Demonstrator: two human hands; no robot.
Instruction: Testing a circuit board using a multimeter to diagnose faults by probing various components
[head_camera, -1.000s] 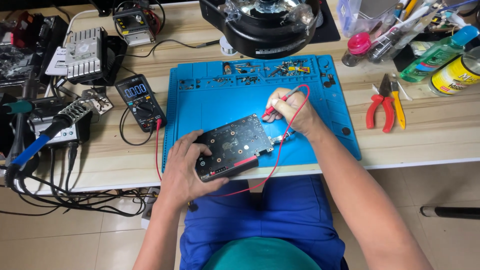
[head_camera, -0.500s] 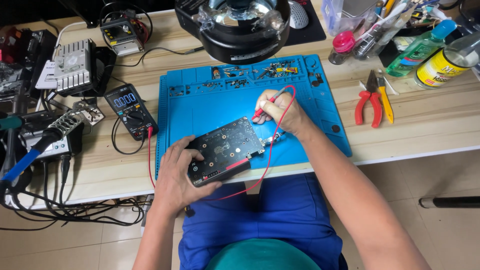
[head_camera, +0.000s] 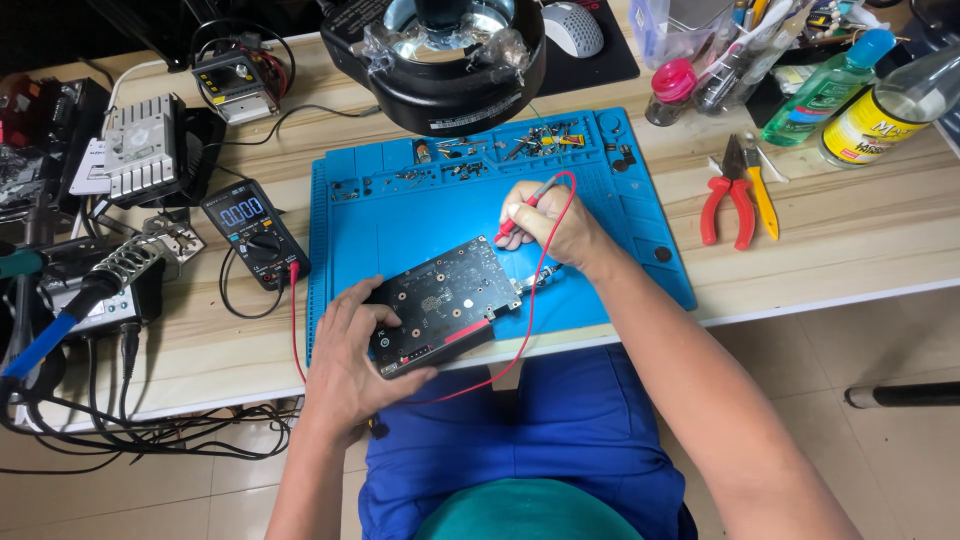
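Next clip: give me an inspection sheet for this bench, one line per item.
Surface: wooden bench with a blue work mat on it.
Job's things: black circuit board lies on the mat; red test probe points at its far edge.
Clutter: small parts in the mat's top trays; red pliers; green bottle; soldering iron.
Hands: left hand grips the board's near corner; right hand holds the probe.
Cables: red lead loops off the bench edge; black cables tangle at the left.
Surroundings: multimeter; ring-lit magnifier; tiled floor.
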